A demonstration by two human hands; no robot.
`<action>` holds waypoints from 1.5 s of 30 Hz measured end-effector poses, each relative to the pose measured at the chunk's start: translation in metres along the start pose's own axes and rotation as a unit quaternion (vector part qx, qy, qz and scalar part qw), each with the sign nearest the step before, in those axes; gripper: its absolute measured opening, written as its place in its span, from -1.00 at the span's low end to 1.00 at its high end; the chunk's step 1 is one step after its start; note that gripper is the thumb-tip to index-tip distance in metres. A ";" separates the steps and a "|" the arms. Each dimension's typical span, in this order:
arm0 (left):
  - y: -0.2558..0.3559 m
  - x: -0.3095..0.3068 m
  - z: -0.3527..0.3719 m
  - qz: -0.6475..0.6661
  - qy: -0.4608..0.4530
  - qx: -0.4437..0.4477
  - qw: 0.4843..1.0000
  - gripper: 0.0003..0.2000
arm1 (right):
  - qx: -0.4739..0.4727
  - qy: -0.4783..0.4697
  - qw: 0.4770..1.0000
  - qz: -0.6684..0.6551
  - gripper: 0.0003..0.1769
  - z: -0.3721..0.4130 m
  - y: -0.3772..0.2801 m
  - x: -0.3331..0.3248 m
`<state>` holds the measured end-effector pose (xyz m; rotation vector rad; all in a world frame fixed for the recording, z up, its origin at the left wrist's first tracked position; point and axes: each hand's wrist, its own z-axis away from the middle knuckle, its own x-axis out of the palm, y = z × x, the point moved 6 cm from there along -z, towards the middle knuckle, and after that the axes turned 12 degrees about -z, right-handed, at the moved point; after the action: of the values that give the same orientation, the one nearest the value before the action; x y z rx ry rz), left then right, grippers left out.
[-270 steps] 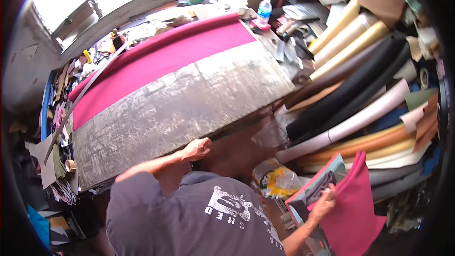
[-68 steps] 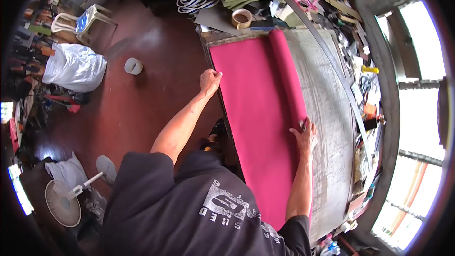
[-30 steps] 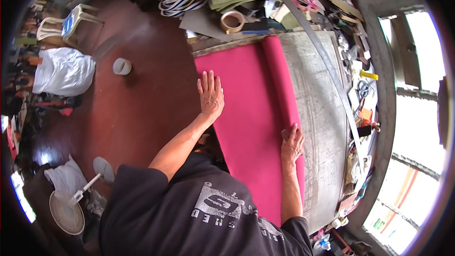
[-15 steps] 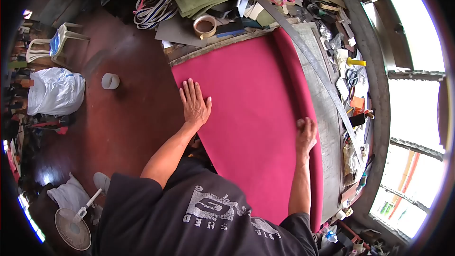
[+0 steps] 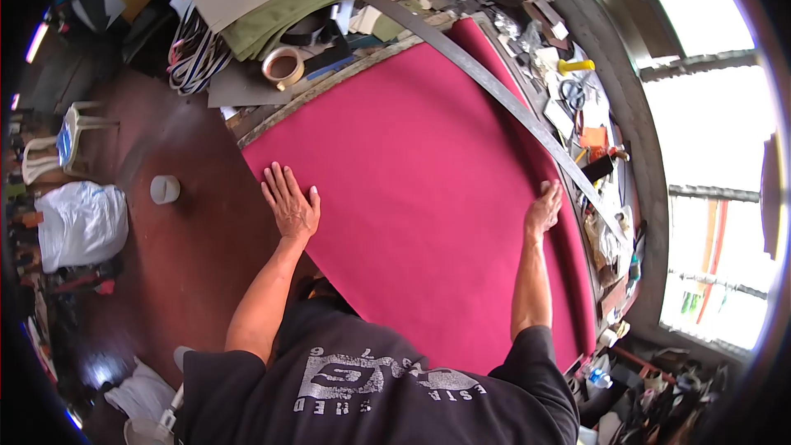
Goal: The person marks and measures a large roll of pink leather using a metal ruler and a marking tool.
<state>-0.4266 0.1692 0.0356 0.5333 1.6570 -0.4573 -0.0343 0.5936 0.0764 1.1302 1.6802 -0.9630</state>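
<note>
A wide sheet of crimson fabric [image 5: 395,189] lies spread over the worktable, its right side wound into a long roll [image 5: 568,272]. My left hand [image 5: 292,208] rests flat on the sheet near its left edge, fingers stretched out. At the roll, my right hand [image 5: 543,208] has its fingers curled against the material; its fingertips are partly hidden. A long flat metal bar [image 5: 474,68] runs diagonally across the far end of the roll, just beyond my right hand.
Tape [image 5: 283,67], folded green cloth [image 5: 288,21] and bundled straps [image 5: 198,58] lie at the table's far end. Scissors [image 5: 573,94] and a yellow-handled tool [image 5: 576,66] sit among clutter by the windows. A white chair [image 5: 70,144] and a plastic bag [image 5: 82,225] stand left.
The roll has moved right with my right hand, so the flat sheet is wider and covers the grey tabletop. My left hand stays on the left edge. The view has turned somewhat.
</note>
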 end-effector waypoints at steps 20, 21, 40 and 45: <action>0.228 0.003 0.218 0.039 0.004 0.573 0.818 -0.37 | 0.344 -0.077 0.935 -0.036 -0.38 0.524 0.103 -0.140; 0.249 -0.013 0.261 0.071 -0.001 0.621 0.781 -0.34 | 0.339 -0.068 0.935 -0.074 -0.40 0.525 0.107 -0.147; 0.287 -0.069 0.512 0.045 -0.070 0.784 0.616 -0.10 | 0.293 -0.030 0.954 -0.050 -0.52 0.692 0.357 -0.253; 0.302 -0.075 0.543 0.046 -0.090 0.832 0.546 -0.10 | 0.108 -0.070 0.964 -0.231 -0.53 0.652 0.280 -0.256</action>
<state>0.1948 0.0953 0.0304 1.8229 0.4463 -1.9377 0.4387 0.0058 0.0699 0.7901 1.7904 -1.5128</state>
